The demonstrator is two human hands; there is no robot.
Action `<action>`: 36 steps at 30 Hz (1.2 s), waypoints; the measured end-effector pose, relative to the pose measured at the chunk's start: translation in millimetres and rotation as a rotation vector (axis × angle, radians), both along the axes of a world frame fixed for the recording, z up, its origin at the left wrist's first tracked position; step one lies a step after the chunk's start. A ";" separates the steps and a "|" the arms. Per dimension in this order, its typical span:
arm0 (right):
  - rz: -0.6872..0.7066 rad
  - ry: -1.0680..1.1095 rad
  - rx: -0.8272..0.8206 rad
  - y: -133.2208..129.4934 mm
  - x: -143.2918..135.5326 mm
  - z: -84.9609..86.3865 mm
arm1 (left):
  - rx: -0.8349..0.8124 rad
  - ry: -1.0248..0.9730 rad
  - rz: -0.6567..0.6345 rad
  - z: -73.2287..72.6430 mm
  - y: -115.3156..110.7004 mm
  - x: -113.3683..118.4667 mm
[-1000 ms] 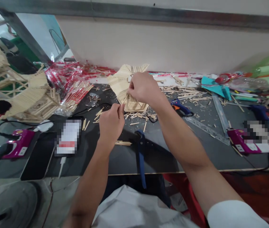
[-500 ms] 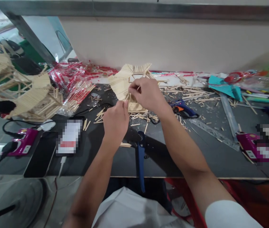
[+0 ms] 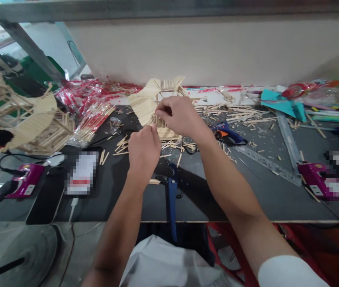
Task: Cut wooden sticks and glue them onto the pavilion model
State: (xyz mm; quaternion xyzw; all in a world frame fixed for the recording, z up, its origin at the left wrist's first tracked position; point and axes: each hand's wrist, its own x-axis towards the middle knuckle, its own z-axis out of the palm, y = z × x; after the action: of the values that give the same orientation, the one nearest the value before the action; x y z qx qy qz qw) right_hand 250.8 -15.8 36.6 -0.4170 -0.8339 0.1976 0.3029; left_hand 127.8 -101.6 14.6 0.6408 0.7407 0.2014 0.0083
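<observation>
A small model building of pale wooden sticks [image 3: 143,104] stands on the dark tabletop, its flared roof made of sticks laid side by side. My left hand [image 3: 144,147] is closed in a pinch at the roof's lower front edge. Over the model's front right, my right hand [image 3: 179,115] has thumb and forefinger pinched close to the left fingertips; whatever lies between them is too small to make out. My right hand hides part of the model. Below the hands lies a blue-handled cutter [image 3: 172,199], its handle reaching past the table edge.
A larger stick model [image 3: 34,115] stands at the left, beside plastic-wrapped stick bundles [image 3: 93,123]. A blue glue gun [image 3: 229,133], a clear ruler [image 3: 269,167] and loose sticks [image 3: 241,113] lie right. Phones [image 3: 81,173] and purple power strips [image 3: 27,181] sit at both sides.
The whole view has shifted slightly, so things appear a little further left. Both hands stay pinched at the model, with the right fingertips moved only slightly.
</observation>
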 end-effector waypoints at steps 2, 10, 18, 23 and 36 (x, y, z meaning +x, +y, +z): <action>-0.006 -0.003 0.001 0.9 -2.1 -0.9 | 0.014 0.001 -0.017 -1.1 1.6 -0.8; -0.021 0.039 -0.054 5.1 -6.2 -5.3 | 0.029 0.010 -0.056 -6.0 2.7 -2.0; -0.027 0.028 -0.051 5.0 -7.3 -5.2 | -0.009 -0.001 -0.079 -1.5 -0.8 0.6; -0.030 0.030 -0.049 3.9 -7.6 -4.3 | -0.009 -0.010 -0.024 -0.6 -1.1 4.2; -0.045 0.025 0.002 6.0 -9.9 -9.3 | -0.068 0.056 0.090 3.6 2.8 16.1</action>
State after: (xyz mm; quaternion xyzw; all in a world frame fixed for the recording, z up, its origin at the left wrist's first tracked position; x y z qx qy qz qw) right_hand 240.9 -9.9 27.3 -0.4328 -0.8205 0.1953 0.3183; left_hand 143.8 -98.8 18.2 0.6118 0.7750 0.1582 0.0004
